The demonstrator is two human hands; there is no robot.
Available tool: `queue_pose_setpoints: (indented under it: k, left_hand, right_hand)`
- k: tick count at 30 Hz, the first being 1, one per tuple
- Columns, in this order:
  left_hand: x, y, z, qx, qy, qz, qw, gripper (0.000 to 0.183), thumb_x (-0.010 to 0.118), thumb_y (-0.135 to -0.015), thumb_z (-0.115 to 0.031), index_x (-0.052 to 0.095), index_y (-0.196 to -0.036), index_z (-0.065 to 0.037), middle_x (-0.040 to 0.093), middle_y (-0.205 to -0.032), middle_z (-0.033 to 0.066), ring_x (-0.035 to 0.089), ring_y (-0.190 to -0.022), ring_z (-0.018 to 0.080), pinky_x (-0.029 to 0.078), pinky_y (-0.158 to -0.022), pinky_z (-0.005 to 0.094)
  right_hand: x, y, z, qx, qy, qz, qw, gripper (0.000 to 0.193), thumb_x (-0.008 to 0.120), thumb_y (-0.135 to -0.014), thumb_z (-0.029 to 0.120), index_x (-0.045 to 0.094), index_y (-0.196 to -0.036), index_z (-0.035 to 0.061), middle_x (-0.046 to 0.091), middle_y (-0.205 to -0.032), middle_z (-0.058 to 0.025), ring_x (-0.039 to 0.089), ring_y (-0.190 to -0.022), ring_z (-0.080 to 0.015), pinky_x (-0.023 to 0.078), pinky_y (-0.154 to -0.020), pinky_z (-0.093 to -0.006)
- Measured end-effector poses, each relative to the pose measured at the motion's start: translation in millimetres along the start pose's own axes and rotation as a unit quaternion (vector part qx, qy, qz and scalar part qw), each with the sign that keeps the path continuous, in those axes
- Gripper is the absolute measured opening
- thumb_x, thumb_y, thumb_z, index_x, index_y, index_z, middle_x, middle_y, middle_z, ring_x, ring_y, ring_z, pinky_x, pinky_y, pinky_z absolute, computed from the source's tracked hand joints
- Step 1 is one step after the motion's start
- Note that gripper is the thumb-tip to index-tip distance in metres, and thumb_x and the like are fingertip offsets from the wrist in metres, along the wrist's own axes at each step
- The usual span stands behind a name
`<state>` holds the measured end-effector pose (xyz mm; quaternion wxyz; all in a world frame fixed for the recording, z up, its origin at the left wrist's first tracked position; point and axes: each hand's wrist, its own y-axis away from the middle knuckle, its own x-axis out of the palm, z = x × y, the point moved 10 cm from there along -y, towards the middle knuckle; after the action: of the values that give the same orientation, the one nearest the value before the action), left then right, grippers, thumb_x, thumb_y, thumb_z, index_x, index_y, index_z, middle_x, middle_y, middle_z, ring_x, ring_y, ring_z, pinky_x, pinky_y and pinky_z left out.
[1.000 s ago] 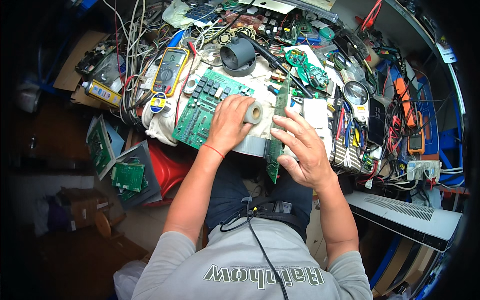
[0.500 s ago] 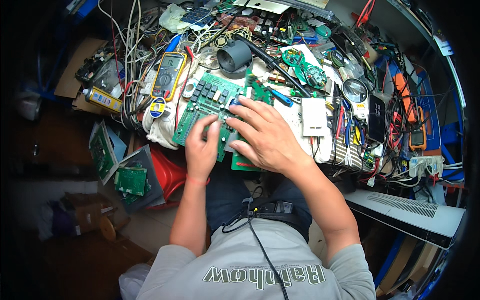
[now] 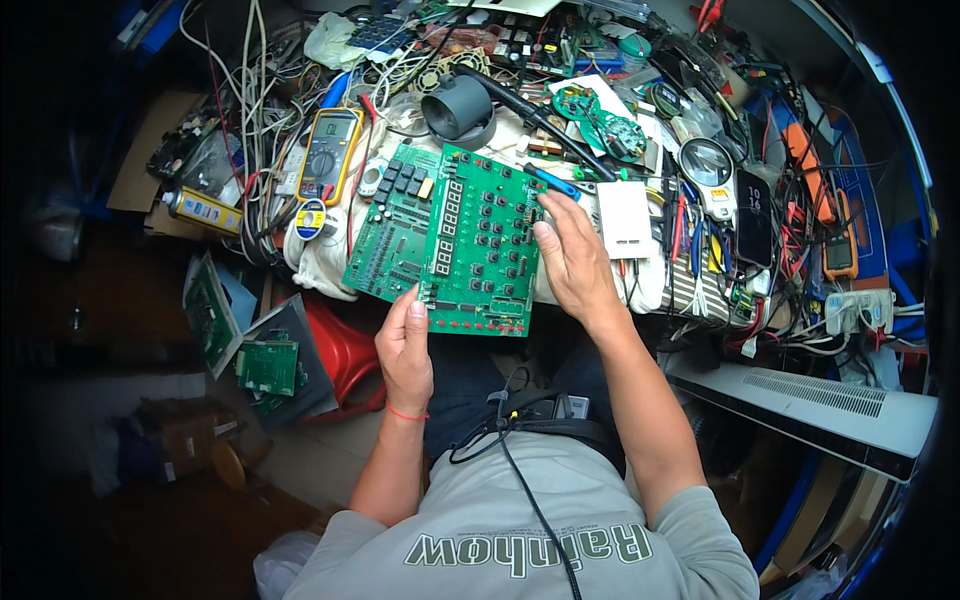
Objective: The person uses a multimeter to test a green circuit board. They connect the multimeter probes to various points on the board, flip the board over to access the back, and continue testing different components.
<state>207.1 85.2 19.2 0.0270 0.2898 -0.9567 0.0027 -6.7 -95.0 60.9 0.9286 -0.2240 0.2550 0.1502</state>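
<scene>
A green circuit board [image 3: 487, 240] with a column of digit displays and rows of small push buttons faces up between my hands. My left hand [image 3: 405, 350] pinches its lower left edge, thumb on top and the other fingers partly hidden. Along the right edge lies my right hand [image 3: 580, 262], its thumb against the board and its fingers stretched upward beside it. A second green circuit board [image 3: 385, 240] with black relays sits on the bench to the left, its right part covered by the first. A blue-handled screwdriver [image 3: 556, 182] rests just past my right fingertips.
A yellow multimeter [image 3: 328, 155] and a solder spool [image 3: 311, 220] lie to the left. Behind the boards stands a grey round nozzle [image 3: 458, 112]. On the right are a white box [image 3: 625, 220], a magnifier [image 3: 706, 165], a phone [image 3: 754, 220] and tangled cables.
The display board, mostly hidden under my right hand before, now shows its whole front over the relay board. My right hand has moved right to its edge; my left hand has come nearer me.
</scene>
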Motion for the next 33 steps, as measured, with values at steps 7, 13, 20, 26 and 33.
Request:
queue_pose_setpoints:
  k: [7,13,20,26,33]
  left_hand:
    - [6.2,-28.4,-3.9,-0.017,0.074,0.019,0.997,0.043,0.053,-0.118,-0.024,0.061,-0.146,0.007,0.073,-0.122,0.0064,0.066,-0.101,0.0088,0.054,-0.088,0.0259]
    - [5.7,-13.4,2.1,-0.050,0.101,0.014,0.994,0.046,0.048,-0.119,-0.028,0.057,-0.149,0.005,0.072,-0.132,0.0115,0.071,-0.112,0.0168,0.058,-0.101,0.0367]
    - [-1.2,-4.5,0.9,-0.046,0.091,0.004,0.995,0.052,0.045,-0.120,-0.033,0.052,-0.155,0.005,0.071,-0.131,0.0113,0.071,-0.108,0.0157,0.059,-0.091,0.0343]
    - [-15.9,3.5,2.4,-0.037,0.065,-0.020,0.997,0.051,0.049,-0.119,-0.031,0.051,-0.155,0.004,0.071,-0.130,0.0106,0.071,-0.106,0.0148,0.058,-0.088,0.0335]
    - [-22.0,7.5,11.8,-0.012,0.085,-0.045,0.995,0.042,0.057,-0.116,-0.025,0.061,-0.147,0.003,0.074,-0.123,0.0091,0.070,-0.102,0.0124,0.058,-0.083,0.0301]
  right_hand:
    - [22.2,16.8,-14.8,-0.001,0.070,0.039,0.997,0.048,0.059,-0.111,0.034,0.066,-0.139,-0.0049,0.061,-0.151,-0.0226,0.061,-0.135,-0.0414,0.048,-0.114,-0.0490]
    - [18.1,22.6,-11.1,-0.043,0.055,0.008,0.997,0.045,0.065,-0.108,0.030,0.067,-0.139,-0.0021,0.060,-0.152,-0.0207,0.063,-0.131,-0.0411,0.050,-0.111,-0.0497]
    - [12.5,27.8,-14.3,-0.052,0.043,-0.018,0.998,0.041,0.070,-0.105,0.025,0.067,-0.137,-0.0002,0.061,-0.148,-0.0201,0.067,-0.125,-0.0409,0.055,-0.105,-0.0480]
    - [8.7,30.4,-17.2,-0.057,0.026,-0.051,0.997,0.041,0.072,-0.103,0.022,0.068,-0.137,0.0006,0.062,-0.147,-0.0189,0.067,-0.125,-0.0402,0.056,-0.104,-0.0466]
    - [13.1,31.9,-13.8,-0.075,0.053,-0.041,0.995,0.040,0.075,-0.100,0.021,0.070,-0.137,0.0063,0.060,-0.148,-0.0159,0.065,-0.127,-0.0381,0.056,-0.105,-0.0473]
